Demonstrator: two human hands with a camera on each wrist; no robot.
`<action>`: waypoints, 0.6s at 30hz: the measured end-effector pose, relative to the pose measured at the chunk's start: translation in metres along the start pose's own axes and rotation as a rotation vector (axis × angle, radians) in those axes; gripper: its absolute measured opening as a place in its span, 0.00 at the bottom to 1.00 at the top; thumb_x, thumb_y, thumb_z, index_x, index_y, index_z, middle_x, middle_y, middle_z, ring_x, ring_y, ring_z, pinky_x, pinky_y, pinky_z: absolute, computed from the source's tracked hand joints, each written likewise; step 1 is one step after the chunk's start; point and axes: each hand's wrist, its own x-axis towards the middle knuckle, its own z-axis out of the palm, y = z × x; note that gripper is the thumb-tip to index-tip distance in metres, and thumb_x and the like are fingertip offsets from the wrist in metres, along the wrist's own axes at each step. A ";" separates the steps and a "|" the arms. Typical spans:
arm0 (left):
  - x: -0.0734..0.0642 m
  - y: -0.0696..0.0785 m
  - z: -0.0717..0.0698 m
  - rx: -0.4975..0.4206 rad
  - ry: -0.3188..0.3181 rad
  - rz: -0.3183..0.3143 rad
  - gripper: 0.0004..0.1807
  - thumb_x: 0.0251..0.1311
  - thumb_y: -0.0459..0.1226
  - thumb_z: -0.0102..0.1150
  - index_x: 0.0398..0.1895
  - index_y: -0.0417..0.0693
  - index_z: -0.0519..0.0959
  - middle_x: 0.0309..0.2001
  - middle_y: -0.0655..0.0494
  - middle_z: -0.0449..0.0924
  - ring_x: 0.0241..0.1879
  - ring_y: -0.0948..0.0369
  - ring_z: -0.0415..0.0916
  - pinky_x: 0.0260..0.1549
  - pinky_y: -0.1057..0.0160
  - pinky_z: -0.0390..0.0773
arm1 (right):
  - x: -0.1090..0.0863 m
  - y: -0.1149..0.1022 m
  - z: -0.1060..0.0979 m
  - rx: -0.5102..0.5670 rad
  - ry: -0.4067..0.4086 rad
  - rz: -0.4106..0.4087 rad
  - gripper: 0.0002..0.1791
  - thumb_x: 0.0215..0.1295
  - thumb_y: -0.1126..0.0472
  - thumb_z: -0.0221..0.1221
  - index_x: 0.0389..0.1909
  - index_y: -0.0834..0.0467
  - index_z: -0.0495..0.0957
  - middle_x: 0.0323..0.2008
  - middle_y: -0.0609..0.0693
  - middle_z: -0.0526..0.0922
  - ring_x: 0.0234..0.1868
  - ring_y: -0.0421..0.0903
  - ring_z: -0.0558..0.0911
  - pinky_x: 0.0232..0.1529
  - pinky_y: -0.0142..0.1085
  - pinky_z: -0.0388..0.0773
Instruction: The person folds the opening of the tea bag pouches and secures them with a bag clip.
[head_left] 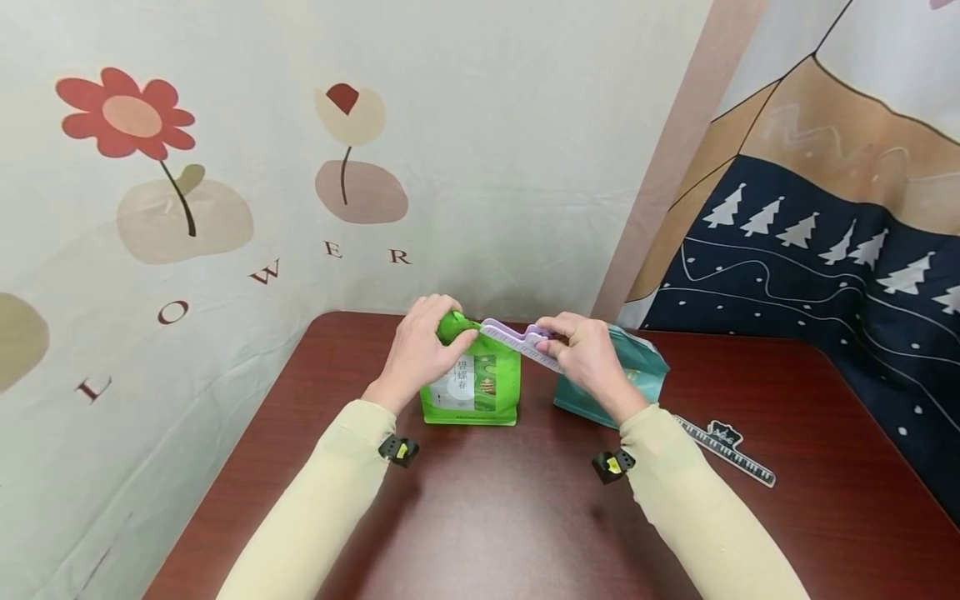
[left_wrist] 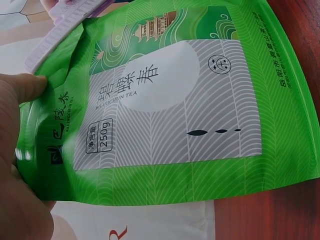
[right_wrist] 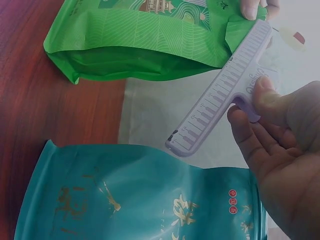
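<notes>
Head view shows the left grip point(head_left: 422, 346) pinching the top of the green Biluochun tea bag point(head_left: 480, 390) just below it, seemingly to steady it; the right grip point(head_left: 588, 354) holds the lilac piano-key clip point(head_left: 519, 341) by its handle, likely for leverage. Behind that grip stands a teal tea bag point(head_left: 647, 367); to its right lies a black keyboard clip point(head_left: 723, 450), outside both wrist views. Only the left wrist view shows "250g".

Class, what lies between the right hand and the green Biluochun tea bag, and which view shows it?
In the right wrist view, a lilac piano-key clip, pinched by the right hand, reaches to the green Biluochun tea bag.
</notes>
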 end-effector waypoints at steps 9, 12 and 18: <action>0.000 0.000 0.002 0.004 0.015 0.008 0.14 0.58 0.40 0.73 0.40 0.45 0.78 0.37 0.53 0.79 0.39 0.54 0.71 0.35 0.55 0.71 | -0.001 0.002 0.005 -0.005 0.002 -0.017 0.08 0.61 0.68 0.71 0.41 0.60 0.90 0.37 0.53 0.88 0.34 0.50 0.82 0.35 0.37 0.77; 0.000 0.001 0.001 -0.008 0.013 0.017 0.13 0.59 0.40 0.72 0.40 0.45 0.78 0.37 0.52 0.79 0.39 0.54 0.71 0.34 0.55 0.70 | -0.002 0.002 0.006 -0.007 0.015 -0.024 0.08 0.61 0.68 0.71 0.41 0.60 0.90 0.36 0.53 0.88 0.33 0.50 0.82 0.34 0.38 0.77; -0.001 -0.001 -0.001 -0.048 0.009 0.037 0.08 0.63 0.36 0.66 0.43 0.45 0.80 0.41 0.52 0.80 0.40 0.54 0.71 0.36 0.55 0.72 | -0.001 0.001 0.008 -0.020 0.024 -0.024 0.08 0.61 0.68 0.71 0.42 0.60 0.89 0.35 0.53 0.87 0.32 0.49 0.81 0.34 0.39 0.77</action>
